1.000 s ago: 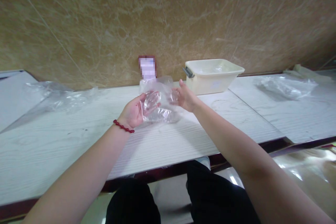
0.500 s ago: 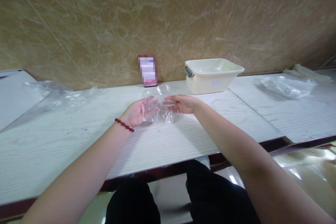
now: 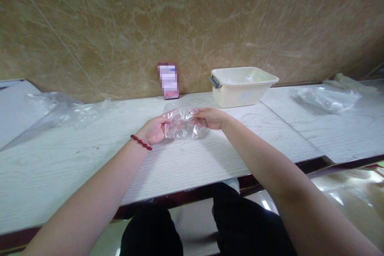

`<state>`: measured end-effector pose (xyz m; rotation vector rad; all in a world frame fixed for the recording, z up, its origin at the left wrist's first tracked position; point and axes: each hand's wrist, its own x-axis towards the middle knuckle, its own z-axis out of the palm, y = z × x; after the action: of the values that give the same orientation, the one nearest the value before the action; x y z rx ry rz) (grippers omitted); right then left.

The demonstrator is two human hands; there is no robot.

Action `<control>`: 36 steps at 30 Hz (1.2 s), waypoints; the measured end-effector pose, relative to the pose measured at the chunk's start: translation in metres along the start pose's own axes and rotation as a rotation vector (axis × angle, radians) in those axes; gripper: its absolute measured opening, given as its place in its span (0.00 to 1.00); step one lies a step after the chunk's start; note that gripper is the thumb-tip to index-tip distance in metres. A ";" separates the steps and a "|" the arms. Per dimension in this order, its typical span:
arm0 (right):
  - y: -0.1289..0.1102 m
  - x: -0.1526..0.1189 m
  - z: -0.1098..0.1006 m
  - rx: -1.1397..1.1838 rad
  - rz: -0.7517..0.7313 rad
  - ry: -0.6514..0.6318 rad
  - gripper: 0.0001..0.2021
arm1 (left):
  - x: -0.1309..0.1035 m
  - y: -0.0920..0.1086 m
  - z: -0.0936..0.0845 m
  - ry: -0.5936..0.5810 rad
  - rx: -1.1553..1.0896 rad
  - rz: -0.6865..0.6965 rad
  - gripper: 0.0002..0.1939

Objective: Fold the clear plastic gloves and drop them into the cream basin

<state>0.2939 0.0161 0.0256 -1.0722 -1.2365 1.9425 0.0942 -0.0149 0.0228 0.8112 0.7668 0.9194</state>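
Observation:
A clear plastic bag (image 3: pixel 185 129), wrinkled and shiny, spans the space between my two hands above the white wood-grain table (image 3: pixel 168 168). At its left side my left hand (image 3: pixel 155 130) is closed on the film, the thumb on top and the fingers partly seen through the plastic. My right hand (image 3: pixel 210 118) grips the bag's right side, with its fingertips blurred behind the shiny film. A red bead bracelet (image 3: pixel 141 142) circles my left wrist.
Against the marbled wall (image 3: pixel 186 20) leans a phone (image 3: pixel 169 82). A cream bin (image 3: pixel 237 96) with a grey handle stands to its right. Clear plastic (image 3: pixel 72 112) lies at the left, more plastic (image 3: pixel 328 99) at the right. A white panel (image 3: pixel 18 108) is far left.
The bag was spread flatter with fingers extended behind it; now it is more bunched, its top edge lower. Both hands have closed more on the film and barely shifted.

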 end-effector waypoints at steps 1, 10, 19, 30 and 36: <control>0.000 0.000 0.000 -0.005 -0.006 0.017 0.05 | 0.000 0.000 0.000 0.007 0.005 0.011 0.27; 0.000 -0.002 0.001 -0.028 -0.035 0.079 0.04 | 0.002 -0.001 -0.001 -0.007 0.013 0.055 0.22; 0.000 0.001 -0.003 -0.015 -0.108 0.063 0.11 | 0.003 -0.005 -0.002 0.002 0.023 0.094 0.20; -0.005 -0.003 0.002 0.009 -0.140 0.123 0.05 | 0.007 -0.009 0.000 0.088 0.024 0.159 0.08; -0.006 -0.002 0.003 -0.027 -0.161 0.164 0.09 | 0.006 -0.009 -0.004 0.073 0.035 0.214 0.05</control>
<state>0.2928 0.0159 0.0318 -1.0869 -1.2218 1.6881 0.0965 -0.0119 0.0121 0.9067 0.7708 1.1341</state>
